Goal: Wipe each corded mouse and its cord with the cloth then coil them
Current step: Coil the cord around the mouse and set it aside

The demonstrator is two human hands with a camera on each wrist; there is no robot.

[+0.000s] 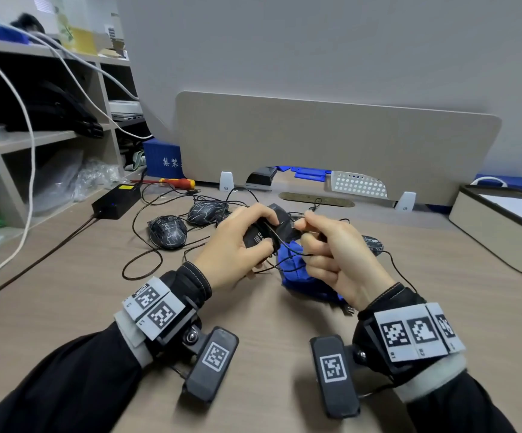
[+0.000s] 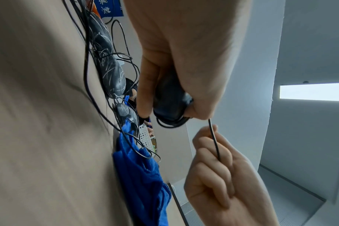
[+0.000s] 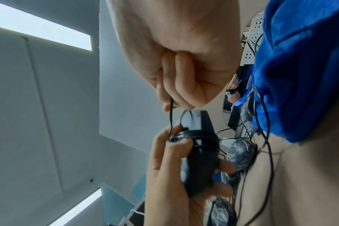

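My left hand [image 1: 241, 242] grips a black corded mouse [image 1: 264, 234] above the desk, with several turns of its cord [image 3: 195, 134] wound around the body. My right hand [image 1: 325, 245] pinches the free length of that cord [image 2: 214, 140] just right of the mouse. A blue cloth [image 1: 300, 270] lies bunched on the desk under both hands. Two scribble-marked black mice [image 1: 168, 231] [image 1: 207, 213] lie to the left with loose cords, and another mouse [image 1: 373, 245] peeks out behind my right hand.
A black power brick [image 1: 116, 201] and a red-and-yellow screwdriver [image 1: 172, 182] lie at the back left. A beige divider panel [image 1: 331, 142] closes the desk's far edge. A beige tray [image 1: 503, 226] stands at the right, shelves [image 1: 50, 135] at the left.
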